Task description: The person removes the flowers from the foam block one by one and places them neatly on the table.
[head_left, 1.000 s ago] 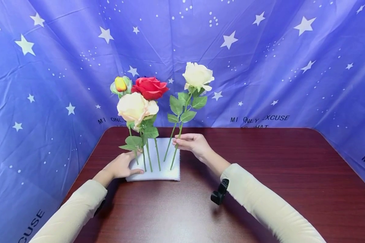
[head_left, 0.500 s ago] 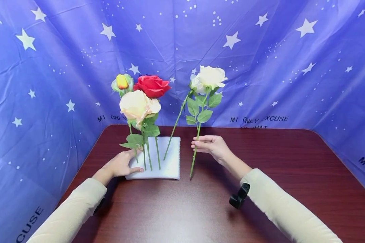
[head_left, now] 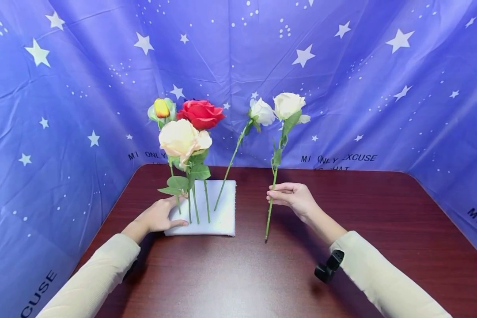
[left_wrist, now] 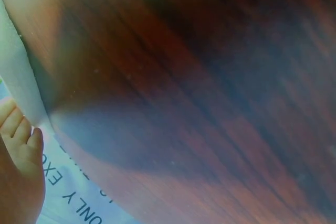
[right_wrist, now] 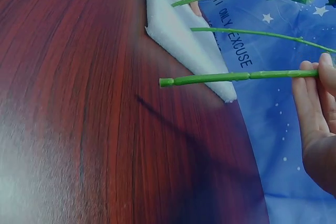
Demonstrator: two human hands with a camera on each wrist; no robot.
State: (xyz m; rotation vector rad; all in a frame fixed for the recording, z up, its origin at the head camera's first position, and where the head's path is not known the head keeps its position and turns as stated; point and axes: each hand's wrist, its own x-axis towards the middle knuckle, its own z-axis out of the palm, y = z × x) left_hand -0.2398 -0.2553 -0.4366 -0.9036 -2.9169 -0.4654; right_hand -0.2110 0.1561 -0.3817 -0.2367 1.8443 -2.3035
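My right hand (head_left: 296, 198) pinches the green stem of a white rose (head_left: 289, 106), held upright right of a white foam block (head_left: 222, 223). In the right wrist view the cut end of the stem (right_wrist: 210, 78) hangs free, apart from the foam. My left hand (head_left: 159, 214) rests on the foam's left side, thumb stretched along the top; leaves partly hide its fingers. Standing in the foam are a red rose (head_left: 200, 115), a pale peach rose (head_left: 183, 139), a yellow-orange tulip (head_left: 161, 108) and a second white rose (head_left: 261, 111), which leans right.
The foam lies on a dark red-brown wooden table (head_left: 361, 212). Behind and beside it hangs a blue curtain (head_left: 342, 88) with white stars. A pale bloom (head_left: 153, 112) shows behind the tulip. A black wrist device (head_left: 329, 266) sits by my right cuff.
My right hand has drawn the white rose out of the foam and moved it right, with the bloom turning. The second white rose has come into sight. My left hand stays put.
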